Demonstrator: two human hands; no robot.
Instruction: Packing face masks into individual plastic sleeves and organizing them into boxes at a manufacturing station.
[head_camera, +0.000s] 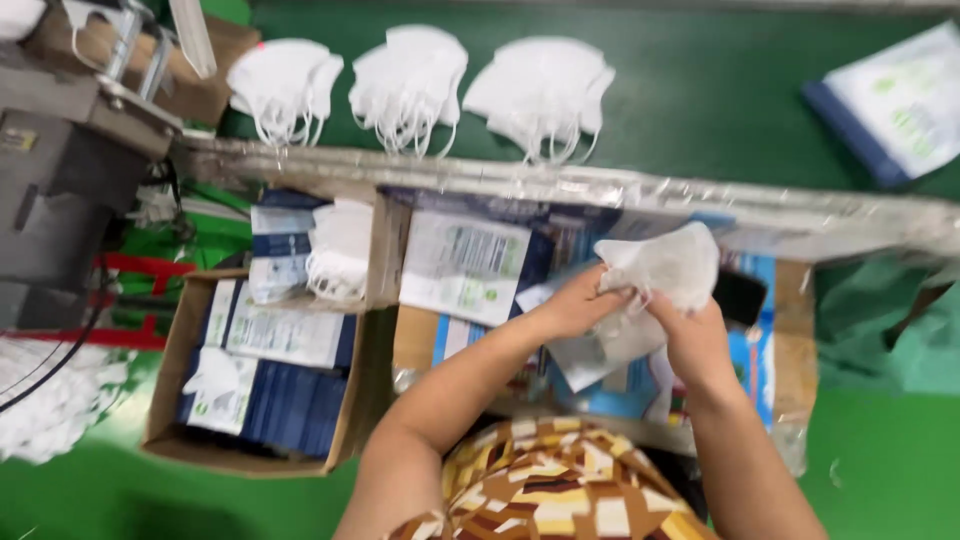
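Both hands, left hand and right hand, pinch 1 white mask over a pouch, seemingly sliding it in; blur hides that. 3 mask stacks wait on the green belt; filled packets fill the box.

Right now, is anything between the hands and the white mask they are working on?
Nothing visible is. The left hand and the right hand both grip the white mask directly, above an open cardboard box of packets.
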